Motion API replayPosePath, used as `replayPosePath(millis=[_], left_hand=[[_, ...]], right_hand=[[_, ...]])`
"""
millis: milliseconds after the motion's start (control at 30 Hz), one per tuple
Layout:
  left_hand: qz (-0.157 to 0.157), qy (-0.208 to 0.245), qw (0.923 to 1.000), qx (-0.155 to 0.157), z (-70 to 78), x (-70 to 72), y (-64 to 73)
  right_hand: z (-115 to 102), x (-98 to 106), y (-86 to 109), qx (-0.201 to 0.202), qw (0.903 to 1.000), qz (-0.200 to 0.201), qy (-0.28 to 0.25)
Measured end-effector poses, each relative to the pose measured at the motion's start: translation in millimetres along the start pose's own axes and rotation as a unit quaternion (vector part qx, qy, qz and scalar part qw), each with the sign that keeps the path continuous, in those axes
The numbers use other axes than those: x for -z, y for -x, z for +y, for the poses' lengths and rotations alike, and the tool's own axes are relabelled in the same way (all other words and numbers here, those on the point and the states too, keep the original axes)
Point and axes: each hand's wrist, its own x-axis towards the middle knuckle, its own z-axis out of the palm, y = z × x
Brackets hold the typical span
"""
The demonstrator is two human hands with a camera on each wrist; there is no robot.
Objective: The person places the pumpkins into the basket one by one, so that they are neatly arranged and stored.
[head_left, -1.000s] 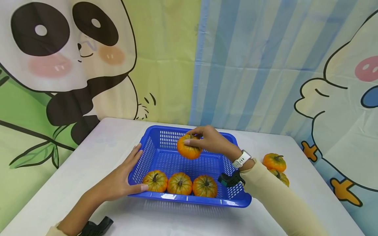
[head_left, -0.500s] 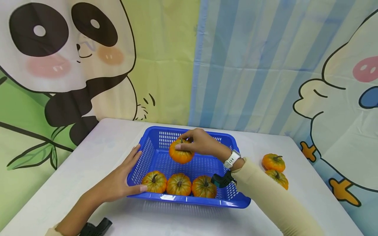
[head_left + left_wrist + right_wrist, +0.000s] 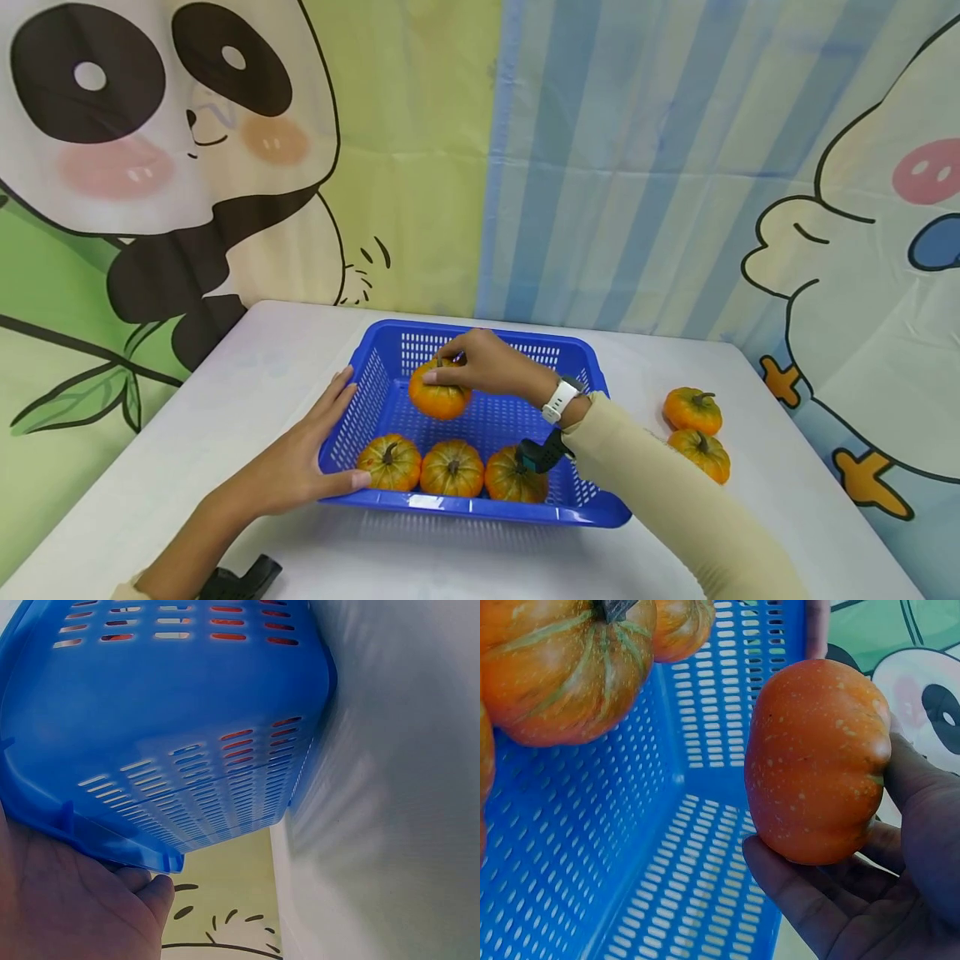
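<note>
My right hand grips a small orange pumpkin around its top, holding it over the back left part of the blue plastic basket. The right wrist view shows this pumpkin's smooth, speckled underside above the slotted floor. Along the basket's front wall sit a left pumpkin, a middle pumpkin and a right pumpkin, side by side with stems showing. My left hand lies against the basket's left front corner, fingers extended along the side rim and thumb on the front rim.
Right of the basket, a pumpkin and another one lie close together on the white tablecloth. A printed curtain hangs behind the table. My right forearm crosses the basket's right side.
My right hand has carried the pumpkin leftward and slightly down inside the basket's outline. The left hand keeps its place on the basket corner. The view has shifted slightly.
</note>
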Motion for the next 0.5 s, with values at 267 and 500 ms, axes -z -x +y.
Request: replayPosePath(millis=[267,500], left_hand=[[-0.006,0.007,0.9999,0.004,0.5,-0.6,-1.2],[-0.006,0.009,0.9999,0.000,-0.2,0.2,-0.6]], right_hand=[[-4.7,-11.0,-11.9,-0.010,0.9994,-0.027,0.021],[-4.0,-15.2,-18.5,-0.010,0.9982,-0.051,0.032]])
